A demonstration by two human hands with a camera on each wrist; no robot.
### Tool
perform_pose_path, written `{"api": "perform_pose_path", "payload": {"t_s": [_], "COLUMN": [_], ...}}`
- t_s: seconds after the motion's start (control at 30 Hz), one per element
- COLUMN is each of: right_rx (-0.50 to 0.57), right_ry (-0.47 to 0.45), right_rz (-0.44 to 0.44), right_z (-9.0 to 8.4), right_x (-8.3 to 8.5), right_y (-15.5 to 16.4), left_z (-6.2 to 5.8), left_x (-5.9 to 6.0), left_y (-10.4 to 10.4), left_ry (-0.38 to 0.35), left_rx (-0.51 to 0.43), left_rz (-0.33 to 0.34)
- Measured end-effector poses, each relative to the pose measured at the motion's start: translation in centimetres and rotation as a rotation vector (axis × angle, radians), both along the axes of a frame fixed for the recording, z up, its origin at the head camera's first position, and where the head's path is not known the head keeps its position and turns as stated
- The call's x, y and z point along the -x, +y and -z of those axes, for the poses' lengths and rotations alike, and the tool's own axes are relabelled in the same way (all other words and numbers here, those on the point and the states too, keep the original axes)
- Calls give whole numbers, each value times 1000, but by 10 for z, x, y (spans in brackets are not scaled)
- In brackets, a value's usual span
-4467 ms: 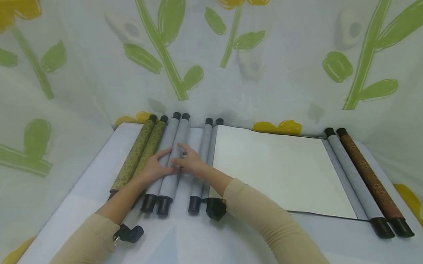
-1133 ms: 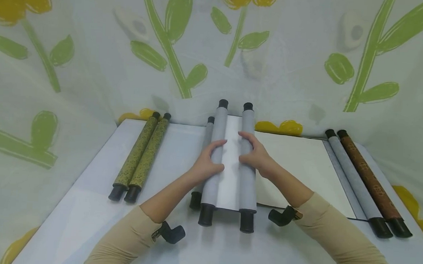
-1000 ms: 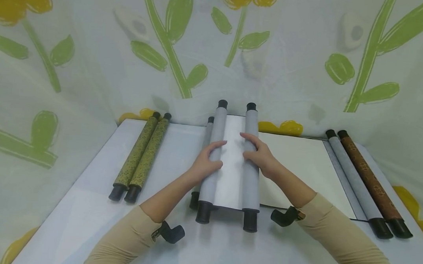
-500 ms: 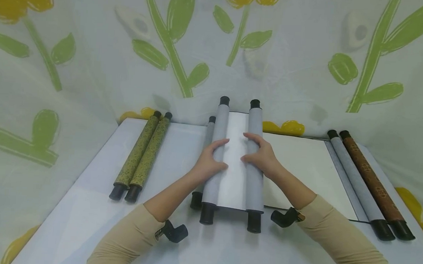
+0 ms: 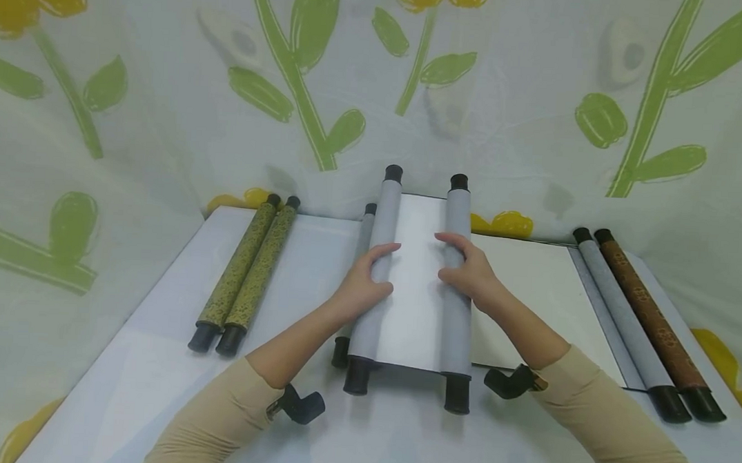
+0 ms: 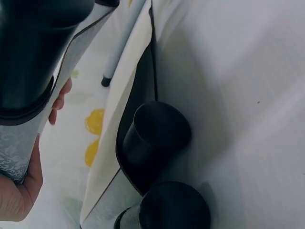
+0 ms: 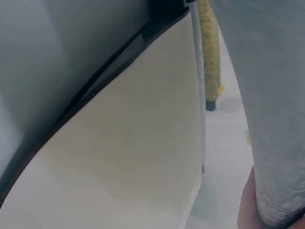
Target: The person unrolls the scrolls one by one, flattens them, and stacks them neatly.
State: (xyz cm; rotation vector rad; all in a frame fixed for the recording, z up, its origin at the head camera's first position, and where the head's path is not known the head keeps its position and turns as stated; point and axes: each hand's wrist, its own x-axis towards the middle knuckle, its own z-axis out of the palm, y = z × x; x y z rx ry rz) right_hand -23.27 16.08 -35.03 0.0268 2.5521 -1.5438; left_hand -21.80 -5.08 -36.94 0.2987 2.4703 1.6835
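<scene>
A grey-blue hanging scroll (image 5: 415,282) is partly unrolled, with a strip of white paper between its two rolls. It is held up over the table, tilted, above another scroll. My left hand (image 5: 364,286) grips the left roll, and my right hand (image 5: 471,272) grips the right roll. Black knobs stick out at the ends of both rolls. In the left wrist view a knob (image 6: 35,62) looms close, with fingers curled round the grey roll behind it. In the right wrist view only part of the hand (image 7: 249,202) shows beside the grey roll (image 7: 271,114).
Beneath lies a spread scroll with cream paper (image 5: 529,300), its left roll (image 5: 363,238) partly hidden. At its right end are a grey roll (image 5: 622,311) and a brown patterned roll (image 5: 653,320). A pair of green-gold patterned rolls (image 5: 251,274) lies at the table's left.
Both hands took the grey-blue scroll from beside the green-gold rolls, lifted it and carried it right over the cream scroll. The right hand has since drawn its roll rightward, widening the white strip.
</scene>
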Motion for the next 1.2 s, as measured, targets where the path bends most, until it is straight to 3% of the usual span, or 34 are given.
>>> {"api": "perform_pose_path", "payload": {"t_s": [0.3,0.87,1.07,1.2], "right_rx": [34,61,107,76], "right_ry": [70,23,38,46], "right_rz": [-39,-39,-28,-32], "right_z": [3,-1,1,-1], "right_x": [1,0,-1,-2], "right_y": [10,25,32,33], "left_z": [-1,3,5,4], "left_x": [1,4,6,7], "left_y": [-2,-6,-8,-7], "left_ry": [-10,75,29,-3], "left_rx": [-33,7,20,10], "left_rz": [-51,-38,-39,-47]}}
